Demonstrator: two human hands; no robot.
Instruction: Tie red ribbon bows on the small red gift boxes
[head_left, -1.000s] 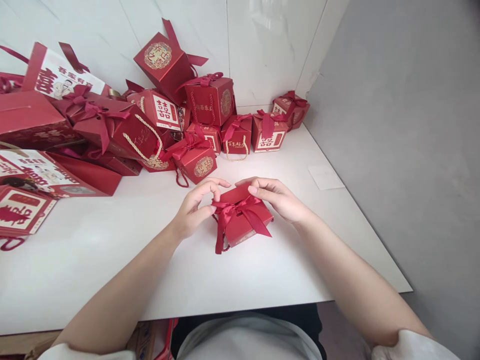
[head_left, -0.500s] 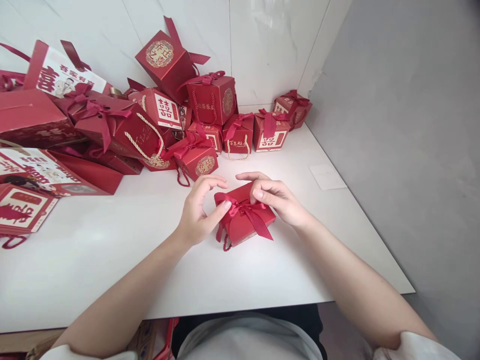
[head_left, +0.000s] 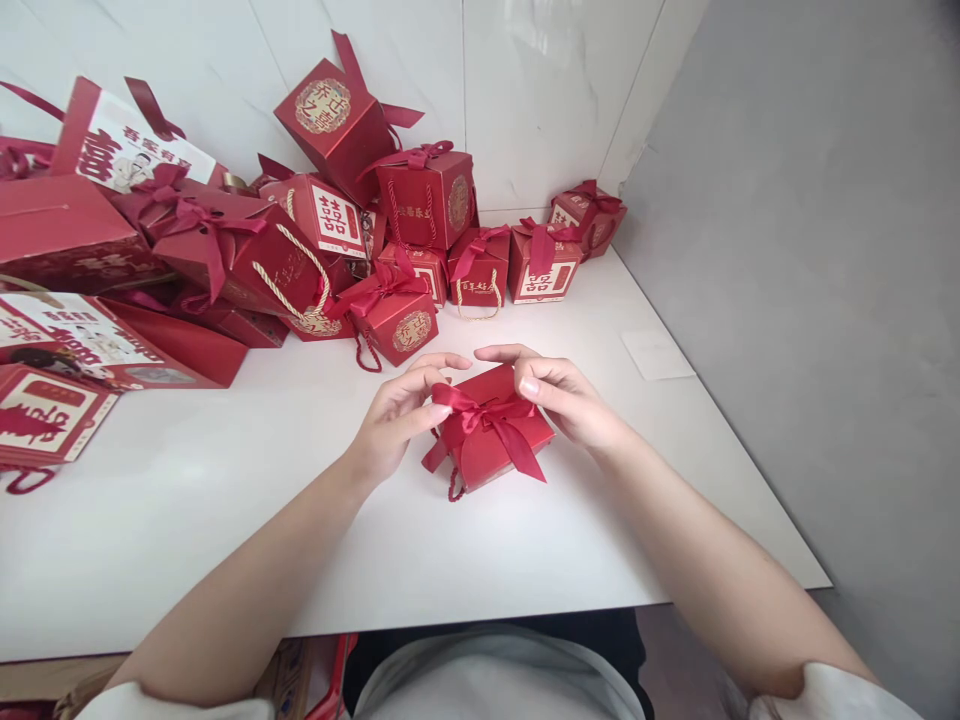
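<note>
A small red gift box (head_left: 491, 450) lies on the white table (head_left: 225, 520) in front of me, topped by a red satin ribbon bow (head_left: 487, 420). My left hand (head_left: 394, 415) pinches the bow's left loop between thumb and fingers. My right hand (head_left: 566, 400) pinches the bow's right side, its fingers resting on the box's top edge. A short red cord handle hangs at the box's near left corner.
Several red gift boxes with bows and rope handles (head_left: 390, 310) are piled along the back left against the white wall. Larger red boxes (head_left: 45, 410) lie at the left edge. A white paper square (head_left: 656, 352) lies near the right table edge beside a grey wall.
My left fingers closed from an open curl onto the bow's left loop, and both hands drew the ribbon tighter. The box shifted slightly.
</note>
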